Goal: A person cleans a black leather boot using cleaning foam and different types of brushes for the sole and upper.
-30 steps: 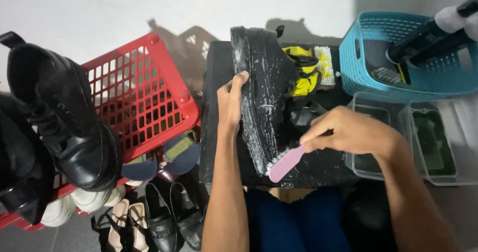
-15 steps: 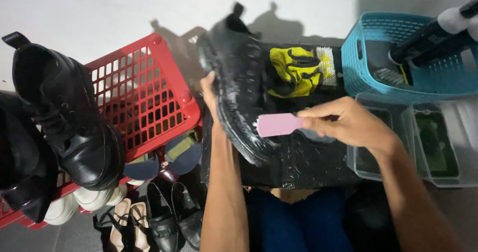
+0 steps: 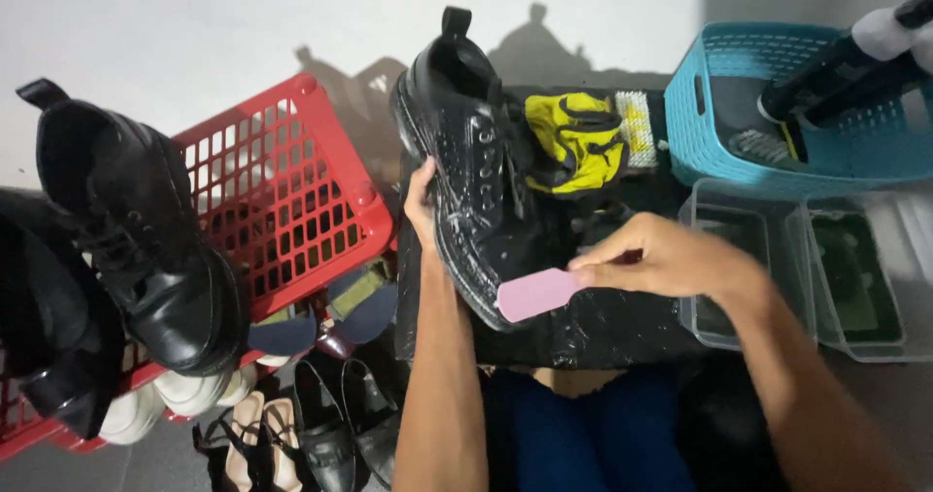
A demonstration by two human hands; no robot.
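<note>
Far left: a black boot (image 3: pixel 146 249) stands on the rim of the red basket (image 3: pixel 292 191), with more shoes below it.
Left hand: my left hand (image 3: pixel 422 199) wraps the side of the wet black shoe (image 3: pixel 476 162), fingers curled under, thumb on its edge, propping it on the black board (image 3: pixel 603 327).
Right hand: my right hand (image 3: pixel 671 259) pinches the pink brush (image 3: pixel 537 294), fingers closed on its end, brush against the shoe's toe.
Behind: a yellow cloth (image 3: pixel 578 142).
Far right: a blue basket (image 3: pixel 777 113) and clear tubs (image 3: pixel 807 269).

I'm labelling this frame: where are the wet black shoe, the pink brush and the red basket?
Wet black shoe (image 3: pixel 476 152), head view, on its laced upper.
Pink brush (image 3: pixel 536 294), head view, on its flat pink back.
Red basket (image 3: pixel 292 186), head view, on its grid wall.
</note>
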